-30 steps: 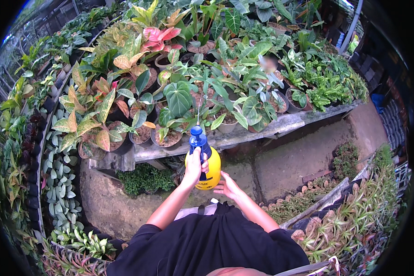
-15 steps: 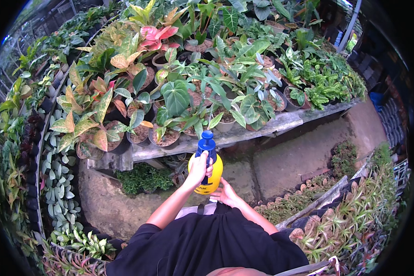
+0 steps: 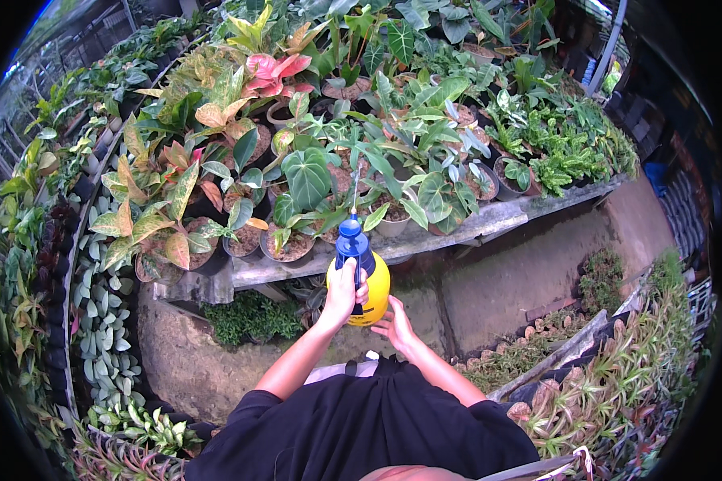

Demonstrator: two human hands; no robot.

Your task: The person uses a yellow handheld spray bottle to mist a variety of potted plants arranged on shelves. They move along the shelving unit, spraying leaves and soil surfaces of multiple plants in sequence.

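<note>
A yellow pump sprayer (image 3: pixel 376 293) with a blue top and handle is held in front of my body, just short of the plant bench. My left hand (image 3: pixel 344 290) is closed round its blue handle. Beside the lower right of the sprayer's tank is my right hand (image 3: pixel 397 328), fingers spread; whether the fingertips touch the tank is hard to tell. A thin pale streak rises from the blue top toward the leaves; I cannot make out whether it is spray. Beyond the top stands a potted plant with a large heart-shaped leaf (image 3: pixel 306 178).
Several potted plants crowd the grey bench (image 3: pixel 489 220), including one with pink-red leaves (image 3: pixel 274 70). Low bushes (image 3: pixel 253 318) grow beneath it. The concrete floor (image 3: pixel 497 276) runs below. More plant rows stand at left and lower right (image 3: pixel 618 393).
The sprayer has risen and tilted slightly, its blue top now a little farther left and nearer the plants. Both hands have moved with it, and the right fingers sit a bit higher.
</note>
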